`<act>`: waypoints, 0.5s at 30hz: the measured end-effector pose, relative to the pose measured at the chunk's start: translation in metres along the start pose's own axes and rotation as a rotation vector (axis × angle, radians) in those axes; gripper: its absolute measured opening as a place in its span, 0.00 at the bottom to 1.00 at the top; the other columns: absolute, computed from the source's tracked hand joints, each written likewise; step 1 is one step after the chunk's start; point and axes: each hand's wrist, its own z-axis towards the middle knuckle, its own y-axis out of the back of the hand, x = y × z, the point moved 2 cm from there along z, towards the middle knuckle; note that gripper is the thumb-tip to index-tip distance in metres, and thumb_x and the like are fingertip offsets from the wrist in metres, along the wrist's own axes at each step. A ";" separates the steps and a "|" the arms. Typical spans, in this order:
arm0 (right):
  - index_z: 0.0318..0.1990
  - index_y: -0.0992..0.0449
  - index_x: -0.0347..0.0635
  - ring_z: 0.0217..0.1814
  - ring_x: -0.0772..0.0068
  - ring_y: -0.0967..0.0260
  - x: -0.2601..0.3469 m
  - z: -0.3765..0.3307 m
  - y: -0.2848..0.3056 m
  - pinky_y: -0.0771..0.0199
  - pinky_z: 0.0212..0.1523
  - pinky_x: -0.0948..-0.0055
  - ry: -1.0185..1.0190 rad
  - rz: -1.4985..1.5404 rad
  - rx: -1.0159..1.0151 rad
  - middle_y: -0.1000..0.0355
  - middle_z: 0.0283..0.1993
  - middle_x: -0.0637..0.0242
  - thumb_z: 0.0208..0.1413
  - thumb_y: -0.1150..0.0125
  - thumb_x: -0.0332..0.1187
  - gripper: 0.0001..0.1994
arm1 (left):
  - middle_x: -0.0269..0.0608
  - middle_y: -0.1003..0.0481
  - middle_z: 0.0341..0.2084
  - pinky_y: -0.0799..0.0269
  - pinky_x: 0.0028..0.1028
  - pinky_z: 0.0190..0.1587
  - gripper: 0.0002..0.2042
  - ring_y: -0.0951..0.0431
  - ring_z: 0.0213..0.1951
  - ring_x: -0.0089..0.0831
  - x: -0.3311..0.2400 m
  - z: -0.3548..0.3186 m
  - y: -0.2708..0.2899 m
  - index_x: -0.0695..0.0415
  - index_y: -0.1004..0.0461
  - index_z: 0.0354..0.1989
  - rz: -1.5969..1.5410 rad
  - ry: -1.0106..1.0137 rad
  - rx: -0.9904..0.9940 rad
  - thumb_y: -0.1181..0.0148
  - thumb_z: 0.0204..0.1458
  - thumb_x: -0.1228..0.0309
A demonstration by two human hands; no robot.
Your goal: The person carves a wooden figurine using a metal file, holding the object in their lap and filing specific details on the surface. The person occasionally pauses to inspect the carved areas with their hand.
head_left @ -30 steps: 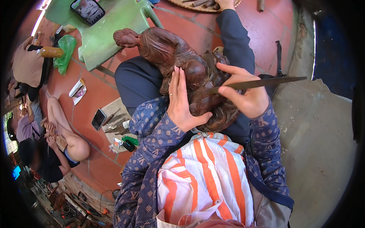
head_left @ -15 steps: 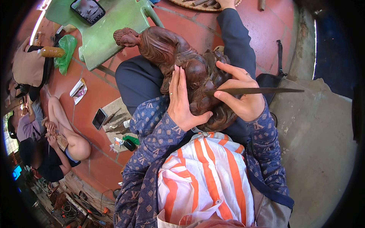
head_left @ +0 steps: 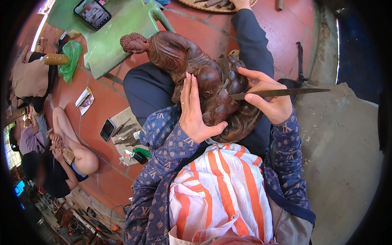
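A dark brown carved wooden statue (head_left: 192,65) of a seated figure lies across my lap, its head toward the upper left and its carved lotus base toward me. My left hand (head_left: 194,110) lies flat against the statue's middle, fingers straight, thumb hooked under the base. My right hand (head_left: 267,98) grips a long thin metal carving tool (head_left: 286,93) like a pen. The tool's tip touches the carved base and its handle end sticks out to the right.
A green plastic chair (head_left: 118,36) with a phone (head_left: 92,13) on it stands at upper left. Loose tools and another phone (head_left: 107,130) lie on the red tile floor at left. Another person (head_left: 61,159) sits on the floor at lower left. Concrete ground lies to the right.
My right hand has drawn the tool tip a little lower and leftward along the carved base. The left hand and the statue stay where they were.
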 end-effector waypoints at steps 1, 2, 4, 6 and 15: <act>0.32 0.20 0.33 0.47 0.68 0.31 0.000 -0.001 -0.001 0.34 0.52 0.71 -0.012 -0.011 0.002 0.29 0.56 0.49 0.49 0.35 0.26 0.05 | 0.65 0.60 0.68 0.59 0.47 0.69 0.62 0.58 0.70 0.58 0.000 0.000 0.000 0.65 0.65 0.70 -0.003 0.005 0.001 0.25 0.30 0.59; 0.32 0.20 0.34 0.48 0.67 0.30 0.001 -0.002 -0.003 0.34 0.53 0.70 -0.024 -0.023 0.004 0.29 0.56 0.49 0.48 0.34 0.26 0.05 | 0.65 0.60 0.68 0.59 0.47 0.69 0.62 0.58 0.70 0.58 0.000 0.000 0.000 0.65 0.65 0.70 -0.001 0.004 0.000 0.25 0.29 0.59; 0.31 0.20 0.35 0.50 0.63 0.30 0.005 -0.003 -0.008 0.35 0.54 0.68 0.007 -0.111 -0.004 0.29 0.55 0.48 0.47 0.33 0.28 0.06 | 0.65 0.60 0.68 0.58 0.47 0.70 0.62 0.58 0.70 0.58 0.000 0.000 0.000 0.65 0.65 0.70 0.003 0.003 -0.003 0.25 0.29 0.60; 0.30 0.19 0.36 0.53 0.58 0.30 0.012 -0.004 -0.016 0.35 0.55 0.65 0.096 -0.260 -0.027 0.29 0.55 0.47 0.46 0.32 0.29 0.06 | 0.65 0.59 0.68 0.58 0.47 0.70 0.62 0.58 0.70 0.58 0.000 0.000 0.000 0.65 0.65 0.70 -0.002 0.013 0.002 0.25 0.29 0.60; 0.29 0.19 0.40 0.56 0.52 0.32 0.001 0.000 -0.007 0.36 0.57 0.60 0.059 -0.180 0.002 0.29 0.55 0.49 0.45 0.31 0.31 0.06 | 0.65 0.58 0.68 0.58 0.46 0.69 0.62 0.57 0.70 0.57 -0.001 0.000 0.000 0.66 0.64 0.70 0.005 0.007 -0.008 0.25 0.29 0.60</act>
